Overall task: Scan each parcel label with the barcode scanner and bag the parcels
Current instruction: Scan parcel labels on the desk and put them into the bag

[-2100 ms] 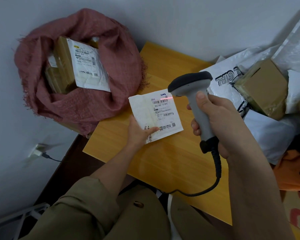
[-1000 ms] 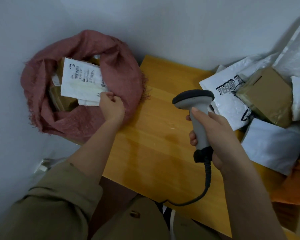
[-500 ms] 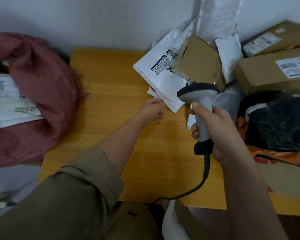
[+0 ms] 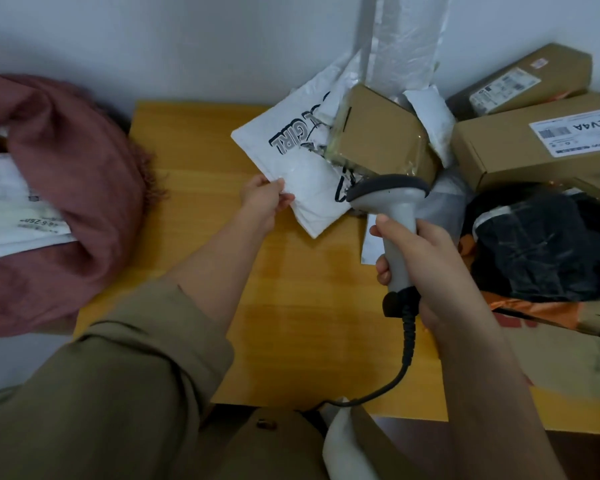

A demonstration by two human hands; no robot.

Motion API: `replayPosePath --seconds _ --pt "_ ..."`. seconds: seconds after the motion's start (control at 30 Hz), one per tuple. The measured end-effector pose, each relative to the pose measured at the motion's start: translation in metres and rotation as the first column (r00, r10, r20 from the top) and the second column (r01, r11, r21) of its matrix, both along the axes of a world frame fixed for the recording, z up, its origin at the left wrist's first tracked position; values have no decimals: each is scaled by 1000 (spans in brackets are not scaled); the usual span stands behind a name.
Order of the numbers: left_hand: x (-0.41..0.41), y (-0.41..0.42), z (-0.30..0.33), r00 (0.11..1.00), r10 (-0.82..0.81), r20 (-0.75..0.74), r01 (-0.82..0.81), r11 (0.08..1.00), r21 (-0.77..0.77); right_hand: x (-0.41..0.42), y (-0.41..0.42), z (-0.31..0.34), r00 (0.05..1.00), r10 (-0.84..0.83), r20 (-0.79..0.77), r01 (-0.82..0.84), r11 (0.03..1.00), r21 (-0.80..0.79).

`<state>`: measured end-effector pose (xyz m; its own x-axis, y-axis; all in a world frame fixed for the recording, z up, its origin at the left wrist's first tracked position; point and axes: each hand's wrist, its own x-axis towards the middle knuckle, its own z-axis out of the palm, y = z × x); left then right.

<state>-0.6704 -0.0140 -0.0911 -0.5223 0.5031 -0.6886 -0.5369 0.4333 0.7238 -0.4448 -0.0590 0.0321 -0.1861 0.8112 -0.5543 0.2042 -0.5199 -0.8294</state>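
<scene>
My left hand (image 4: 264, 202) pinches the near left edge of a white mailer parcel (image 4: 291, 157) printed with black "GIRL" lettering, which lies at the back of the wooden table (image 4: 291, 306). A small taped cardboard box (image 4: 381, 136) rests on the mailer's right part. My right hand (image 4: 426, 265) grips the handle of the grey barcode scanner (image 4: 392, 209), held upright just right of the mailer, its cable (image 4: 404, 358) hanging toward me. The reddish cloth bag (image 4: 66, 188) at the left holds a white labelled parcel (image 4: 11, 209).
Long cardboard boxes with labels (image 4: 534, 147) are stacked at the back right, beside a black plastic-wrapped parcel (image 4: 548, 247) and orange wrapping (image 4: 534, 310). A clear plastic sheet (image 4: 406, 39) hangs against the wall. A white slip (image 4: 371, 240) lies behind the scanner.
My left hand put the scanned parcel into the bag, crossed the table to the right and took hold of the white mailer's edge. The scanner stayed in my right hand.
</scene>
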Motion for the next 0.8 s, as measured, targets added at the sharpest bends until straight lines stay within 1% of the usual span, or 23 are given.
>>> replayPosePath --seconds 0.17,0.27,0.4,0.5,0.6,0.67,0.8 --pt "-42 -43 8 991 18 -133 -13 999 36 -27 -7 -3 996 60 -61 -59 998 7" --pt "-68 -69 20 962 47 -270 -18 994 106 -48 -15 -5 991 81 -103 -81 997 -3" --pt "-103 -98 38 867 85 -492 9 982 186 -76 -27 -5 982 112 -150 -115 993 -9" --pt "-126 -116 52 791 145 -595 9 969 248 -93 -34 -1 979 138 -153 -138 990 11" --pt "-143 -131 65 734 180 -655 34 953 301 -107 -39 9 977 134 -168 -128 991 51" --pt "-148 -145 69 721 185 -667 42 950 308 -114 -42 17 972 111 -207 -94 992 90" --pt "-145 -183 51 725 83 -683 108 967 232 -125 -44 32 956 68 -287 -27 989 145"
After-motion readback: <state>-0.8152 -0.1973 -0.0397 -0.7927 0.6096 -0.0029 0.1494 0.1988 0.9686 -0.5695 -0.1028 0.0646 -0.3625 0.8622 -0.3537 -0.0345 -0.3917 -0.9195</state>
